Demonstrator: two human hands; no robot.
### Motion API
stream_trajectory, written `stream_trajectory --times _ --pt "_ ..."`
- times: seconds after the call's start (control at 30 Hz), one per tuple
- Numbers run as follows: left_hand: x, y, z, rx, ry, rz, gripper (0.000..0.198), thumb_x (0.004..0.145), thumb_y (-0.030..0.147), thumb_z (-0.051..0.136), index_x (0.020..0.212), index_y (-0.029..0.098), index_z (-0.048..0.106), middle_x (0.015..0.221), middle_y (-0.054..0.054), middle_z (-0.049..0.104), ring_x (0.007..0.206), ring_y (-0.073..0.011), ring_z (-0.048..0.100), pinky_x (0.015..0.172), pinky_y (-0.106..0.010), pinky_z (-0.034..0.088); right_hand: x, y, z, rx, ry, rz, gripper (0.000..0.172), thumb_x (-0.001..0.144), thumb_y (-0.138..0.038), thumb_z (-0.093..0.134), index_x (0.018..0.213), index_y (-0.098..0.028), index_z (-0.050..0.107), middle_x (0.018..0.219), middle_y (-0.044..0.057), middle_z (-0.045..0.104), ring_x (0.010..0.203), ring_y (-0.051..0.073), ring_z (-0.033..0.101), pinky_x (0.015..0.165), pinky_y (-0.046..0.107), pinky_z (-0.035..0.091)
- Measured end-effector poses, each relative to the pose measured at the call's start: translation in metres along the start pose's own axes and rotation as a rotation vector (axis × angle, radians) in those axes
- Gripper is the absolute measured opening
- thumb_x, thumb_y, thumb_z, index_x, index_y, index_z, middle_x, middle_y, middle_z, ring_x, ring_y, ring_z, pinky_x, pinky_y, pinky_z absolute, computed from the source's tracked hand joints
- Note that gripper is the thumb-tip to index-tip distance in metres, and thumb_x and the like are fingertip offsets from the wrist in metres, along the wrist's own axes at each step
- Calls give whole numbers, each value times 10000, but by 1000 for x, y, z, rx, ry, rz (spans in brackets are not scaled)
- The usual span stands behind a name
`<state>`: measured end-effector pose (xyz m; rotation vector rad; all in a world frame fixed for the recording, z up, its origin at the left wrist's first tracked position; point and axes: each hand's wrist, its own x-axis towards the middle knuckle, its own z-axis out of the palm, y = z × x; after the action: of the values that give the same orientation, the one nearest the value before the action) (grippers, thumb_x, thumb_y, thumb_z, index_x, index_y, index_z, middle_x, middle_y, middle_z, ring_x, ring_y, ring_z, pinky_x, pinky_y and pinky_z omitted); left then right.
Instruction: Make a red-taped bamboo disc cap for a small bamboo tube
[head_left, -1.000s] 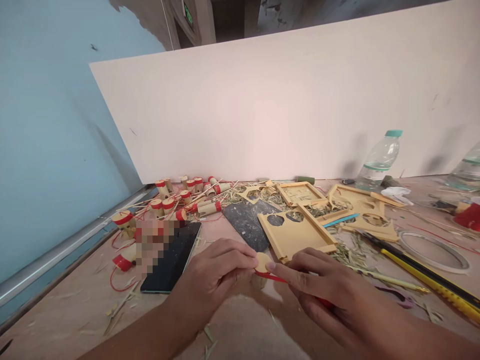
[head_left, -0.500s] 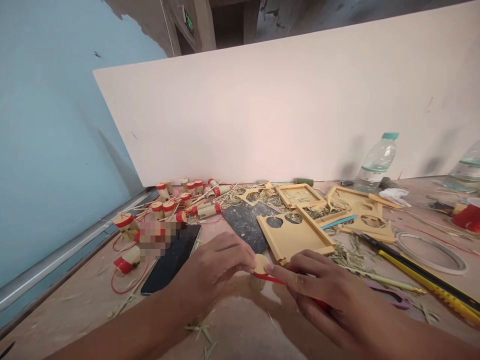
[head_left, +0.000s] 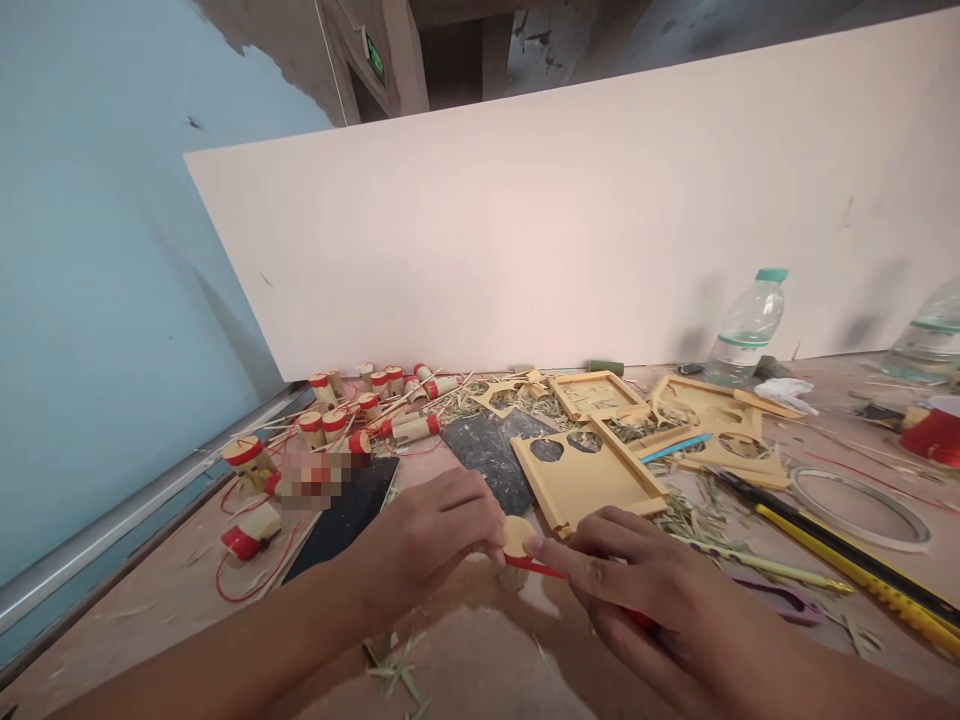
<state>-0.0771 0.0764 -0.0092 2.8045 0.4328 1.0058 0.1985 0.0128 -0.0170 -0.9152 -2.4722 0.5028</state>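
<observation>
My two hands meet low over the table point(head_left: 480, 655). My left hand point(head_left: 427, 540) is curled shut, thumb and fingertips pinching one short tube point(head_left: 516, 537) just at its right. The tube stands roughly upright on the table, leaning a little, its round pale end face turned up toward me. My right hand point(head_left: 645, 590) is closed too, thumb and forefinger pinching one red strip point(head_left: 541, 569). The strip touches the tube's side and runs from there to the right and slightly toward me, going under my right fingers, so its long axis lies nearly across my view.

Just below my left wrist lie a few straw scraps point(head_left: 397, 670). Beyond my left hand lies one phone point(head_left: 341, 520), flat and dark. Beyond the tube is one dark sheet point(head_left: 491, 455). Just beyond my right hand lies one panel point(head_left: 592, 485) with two round holes. At least three more cut panels point(head_left: 712, 410) overlap farther out.

Right of my right hand lie a thin pen point(head_left: 772, 568) and two long tools point(head_left: 862, 570), all slanting away to the left. One ring point(head_left: 802, 490) lies flat past them.

Far beyond my left hand sits a heap of red-banded tubes point(head_left: 367, 405), more than ten; I cannot count them exactly. Far right stand two bottles point(head_left: 746, 330) and one red cup point(head_left: 934, 435), before one white board point(head_left: 570, 230).
</observation>
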Motion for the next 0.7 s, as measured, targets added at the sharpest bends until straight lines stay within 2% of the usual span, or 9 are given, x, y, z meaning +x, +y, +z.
stream_trajectory --times 0.17,0.3,0.37,0.43,0.5,0.57,0.7 --pt "2 2 -5 -11 -52 -14 206 1111 141 521 990 202 676 939 -41 712 855 -144 701 761 -195 553 0 3 2 3 8 -21 645 972 -8 489 1535 -308 584 1057 65 719 952 257 620 817 366 505" --pt "6 1 -7 17 -71 -13 238 1103 140 517 918 213 648 905 -32 700 813 -151 686 727 -216 544 -1 4 1 9 22 -35 710 965 -21 507 1601 -337 527 1069 69 723 956 260 624 822 365 517" --pt "7 3 -7 29 -84 -3 233 1097 138 523 901 214 623 922 -35 703 836 -160 682 761 -235 546 -1 6 1 1 20 -31 741 963 -18 514 1622 -356 501 1085 66 724 966 259 631 830 364 527" --pt "7 8 -7 5 -105 -6 173 1088 139 541 952 216 616 1024 -56 732 932 -174 705 852 -255 564 -2 7 2 -7 21 -33 768 957 -7 522 1630 -374 489 1098 62 728 980 255 640 840 356 535" --pt "5 15 -7 -33 -115 -60 151 1075 126 540 991 227 615 1168 -78 747 1079 -196 721 942 -277 574 -3 8 3 -10 35 -47 783 948 2 531 1633 -375 486 1099 65 733 983 256 647 843 352 540" --pt "3 24 -5 -53 -113 -178 164 1057 116 552 994 246 629 1249 -60 747 1168 -214 719 981 -293 578 -2 7 3 -17 43 -56 781 942 2 537 1634 -359 488 1096 74 734 976 261 649 839 360 547" --pt "2 36 -1 -60 -80 -371 109 1033 160 652 990 260 643 1186 3 773 1109 -206 738 966 -289 569 2 0 -2 -76 -23 3 714 945 1 558 1582 -322 555 1067 75 736 957 267 658 821 373 562"
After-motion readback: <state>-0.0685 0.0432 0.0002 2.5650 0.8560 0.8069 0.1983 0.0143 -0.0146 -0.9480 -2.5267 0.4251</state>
